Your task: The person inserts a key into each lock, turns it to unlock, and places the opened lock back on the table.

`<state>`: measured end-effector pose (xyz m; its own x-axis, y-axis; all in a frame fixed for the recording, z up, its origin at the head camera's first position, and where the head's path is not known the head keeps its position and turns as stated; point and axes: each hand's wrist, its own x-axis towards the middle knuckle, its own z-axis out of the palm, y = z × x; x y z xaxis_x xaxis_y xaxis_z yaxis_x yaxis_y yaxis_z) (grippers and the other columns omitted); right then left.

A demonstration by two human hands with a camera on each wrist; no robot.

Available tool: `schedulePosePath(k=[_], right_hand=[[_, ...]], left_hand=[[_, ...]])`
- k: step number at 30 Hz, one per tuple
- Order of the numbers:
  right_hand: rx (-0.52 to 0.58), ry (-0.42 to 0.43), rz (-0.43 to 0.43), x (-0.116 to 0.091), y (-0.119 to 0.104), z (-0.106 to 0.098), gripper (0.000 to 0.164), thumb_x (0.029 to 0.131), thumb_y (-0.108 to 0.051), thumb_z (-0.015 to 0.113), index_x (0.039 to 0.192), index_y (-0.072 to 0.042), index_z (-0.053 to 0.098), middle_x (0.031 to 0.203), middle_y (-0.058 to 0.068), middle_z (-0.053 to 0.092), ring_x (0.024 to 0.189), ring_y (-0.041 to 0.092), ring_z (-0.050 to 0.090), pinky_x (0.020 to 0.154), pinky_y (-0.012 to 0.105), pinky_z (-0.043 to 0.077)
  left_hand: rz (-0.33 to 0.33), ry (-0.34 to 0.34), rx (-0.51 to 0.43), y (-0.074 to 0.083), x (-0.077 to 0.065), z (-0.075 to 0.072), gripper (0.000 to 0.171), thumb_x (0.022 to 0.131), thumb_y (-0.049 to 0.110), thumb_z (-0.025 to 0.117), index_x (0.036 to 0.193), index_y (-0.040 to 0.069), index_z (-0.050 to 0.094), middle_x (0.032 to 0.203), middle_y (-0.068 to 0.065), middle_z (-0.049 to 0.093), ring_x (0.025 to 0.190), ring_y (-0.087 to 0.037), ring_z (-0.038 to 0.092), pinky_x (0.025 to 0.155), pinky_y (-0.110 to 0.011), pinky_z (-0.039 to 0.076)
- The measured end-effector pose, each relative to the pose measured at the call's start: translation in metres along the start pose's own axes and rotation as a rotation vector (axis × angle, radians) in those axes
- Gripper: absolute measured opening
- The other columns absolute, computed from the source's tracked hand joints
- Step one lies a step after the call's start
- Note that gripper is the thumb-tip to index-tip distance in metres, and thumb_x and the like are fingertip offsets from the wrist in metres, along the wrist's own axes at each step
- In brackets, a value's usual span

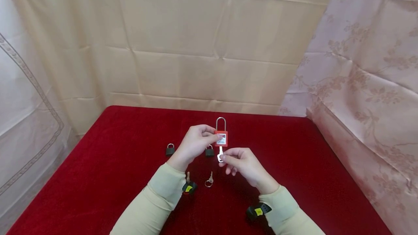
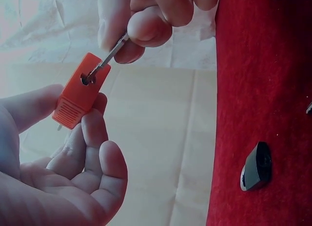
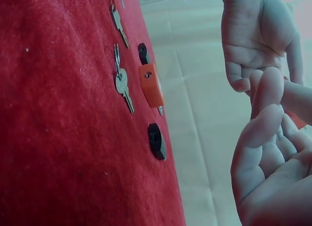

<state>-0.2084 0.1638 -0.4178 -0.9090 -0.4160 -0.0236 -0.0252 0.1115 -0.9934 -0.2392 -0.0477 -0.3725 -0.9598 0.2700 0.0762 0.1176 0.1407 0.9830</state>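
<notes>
A beige cloth backdrop [image 1: 179,28] fills the upper part of the head view; a table [image 1: 277,148] covered in red cloth occupies the lower half. The left hand [image 1: 192,144] lies near the centre, thumb and fingers gripping; the right hand [image 1: 246,166], slightly lower and to the right, pinches. The red padlock [image 1: 223,139], right of centre, is gripped by the left hand, shackle uppermost. A second red padlock [image 3: 152,87] rests between two black padlocks [image 1: 170,151] in the right wrist view. The silver key [image 1: 220,152] held by the right hand meets the first padlock's keyhole [image 2: 84,80]; its depth cannot be told. At lower centre, a ringed key [image 1: 210,179] lies right of another key [image 1: 188,176], partly hidden.
</notes>
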Motion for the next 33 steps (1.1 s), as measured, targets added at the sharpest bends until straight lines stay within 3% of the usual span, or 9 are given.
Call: schedulePosePath(k=[7,20,27,33], right_hand=[[0.013,0.045,-0.013,0.000,-0.001,0.002,0.026,0.098,-0.016,0.070,0.107,0.008,0.071,0.089,0.015,0.074,0.060,0.015,0.063,0.054,0.025,0.049],[0.051,0.137,-0.052,0.000,-0.004,0.005,0.018,0.097,-0.011,0.069,0.102,0.006,0.073,0.083,0.012,0.073,0.056,0.014,0.059,0.053,0.025,0.047],[0.086,0.180,-0.057,0.001,-0.004,0.007,0.018,0.096,-0.008,0.071,0.098,0.010,0.071,0.077,0.010,0.072,0.056,0.012,0.059,0.052,0.025,0.046],[0.113,0.238,-0.057,0.001,-0.005,0.007,0.020,0.094,-0.009,0.073,0.097,0.010,0.071,0.076,0.010,0.072,0.057,0.011,0.059,0.053,0.024,0.045]], left_hand=[[0.016,0.010,-0.006,0.001,0.000,0.000,0.028,0.092,0.020,0.075,0.110,-0.001,0.068,0.095,-0.010,0.075,0.083,-0.018,0.068,0.073,-0.031,0.052],[0.025,0.007,-0.011,0.001,-0.002,0.003,0.028,0.093,0.020,0.076,0.114,0.003,0.070,0.098,-0.007,0.075,0.093,-0.032,0.069,0.075,-0.033,0.054],[0.048,-0.013,-0.013,-0.001,-0.003,0.005,0.027,0.092,0.018,0.076,0.114,0.003,0.072,0.095,-0.007,0.076,0.097,-0.038,0.070,0.083,-0.047,0.054],[0.062,0.005,0.008,-0.003,-0.002,0.011,0.026,0.091,0.019,0.078,0.111,0.003,0.073,0.094,-0.007,0.076,0.089,-0.022,0.071,0.078,-0.035,0.054]])
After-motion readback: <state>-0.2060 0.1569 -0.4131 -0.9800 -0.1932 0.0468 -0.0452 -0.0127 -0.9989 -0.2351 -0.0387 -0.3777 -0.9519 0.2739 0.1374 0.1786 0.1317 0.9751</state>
